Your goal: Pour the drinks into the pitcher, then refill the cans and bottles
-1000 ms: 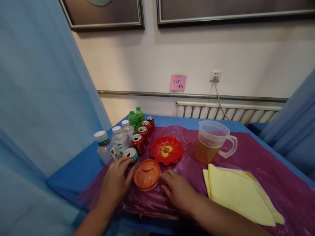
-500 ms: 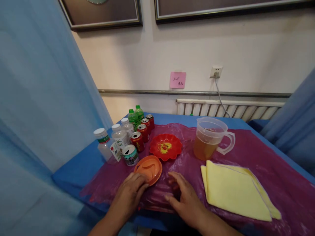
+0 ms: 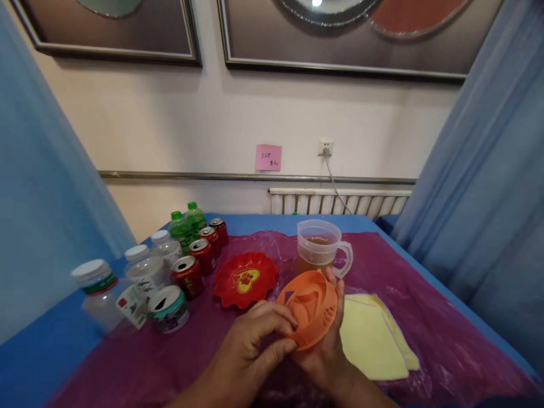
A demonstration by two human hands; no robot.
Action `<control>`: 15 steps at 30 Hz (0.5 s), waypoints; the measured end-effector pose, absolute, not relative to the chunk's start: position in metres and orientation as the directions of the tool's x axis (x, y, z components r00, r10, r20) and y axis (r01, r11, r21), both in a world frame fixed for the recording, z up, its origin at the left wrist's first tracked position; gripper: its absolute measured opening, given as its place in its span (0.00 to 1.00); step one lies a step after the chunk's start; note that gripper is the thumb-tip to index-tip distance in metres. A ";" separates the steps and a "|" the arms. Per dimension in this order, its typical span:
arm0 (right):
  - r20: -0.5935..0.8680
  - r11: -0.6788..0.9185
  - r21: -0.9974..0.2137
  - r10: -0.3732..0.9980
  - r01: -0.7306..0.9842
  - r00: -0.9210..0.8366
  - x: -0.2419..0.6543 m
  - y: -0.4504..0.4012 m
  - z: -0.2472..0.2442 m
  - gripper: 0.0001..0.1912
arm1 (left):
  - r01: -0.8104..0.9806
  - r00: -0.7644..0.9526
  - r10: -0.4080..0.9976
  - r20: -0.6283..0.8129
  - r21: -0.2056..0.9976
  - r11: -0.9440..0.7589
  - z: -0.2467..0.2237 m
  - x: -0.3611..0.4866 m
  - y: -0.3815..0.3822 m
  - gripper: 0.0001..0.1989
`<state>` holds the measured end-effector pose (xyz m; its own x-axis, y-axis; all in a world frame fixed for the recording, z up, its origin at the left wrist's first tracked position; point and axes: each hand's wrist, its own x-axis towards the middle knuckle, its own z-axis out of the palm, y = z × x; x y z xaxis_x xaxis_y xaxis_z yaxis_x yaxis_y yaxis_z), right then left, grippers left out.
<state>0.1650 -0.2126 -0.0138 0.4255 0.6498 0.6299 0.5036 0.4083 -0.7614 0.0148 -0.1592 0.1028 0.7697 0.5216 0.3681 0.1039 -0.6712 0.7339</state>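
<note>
An orange round plastic piece (image 3: 309,309) with cutouts is held up and tilted between both hands, in front of the jug. My left hand (image 3: 259,340) pinches its lower left edge between thumb and fingers. Behind and under its right side is my right hand (image 3: 327,351), with fingers wrapped up along the rim. A red scalloped plate (image 3: 225,283) with a yellow heart design lies just left of it. Behind it stands a clear measuring jug (image 3: 317,246) partly filled with amber liquid. The folded yellow cloth (image 3: 374,340) lies right of my right hand.
Red cans (image 3: 187,276), a green-and-white can (image 3: 169,309), white-capped clear bottles (image 3: 147,269) and green bottles (image 3: 181,229) line the left side. Purple plastic sheeting (image 3: 399,266) covers the blue table (image 3: 46,334). Blue curtains (image 3: 480,170) hang at both sides.
The orange piece has been lifted off the sheet and moved right, with my right hand now on it too. The view has shifted right and the table items appear further left.
</note>
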 end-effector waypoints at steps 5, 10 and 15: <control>0.705 0.401 -0.684 0.581 0.610 0.408 0.198 -0.215 -0.002 0.69 | 0.034 0.743 0.525 0.414 0.761 -0.648 0.100 0.039 -0.156 0.08; 0.741 0.267 -0.566 0.580 0.780 0.339 0.262 -0.209 0.065 0.66 | 0.130 0.594 0.600 0.537 0.672 -0.730 0.088 0.032 -0.149 0.17; 0.595 0.144 -0.353 0.797 0.924 0.103 0.324 -0.156 0.147 0.59 | 0.184 0.617 0.578 0.535 0.615 -0.766 0.041 0.010 -0.138 0.10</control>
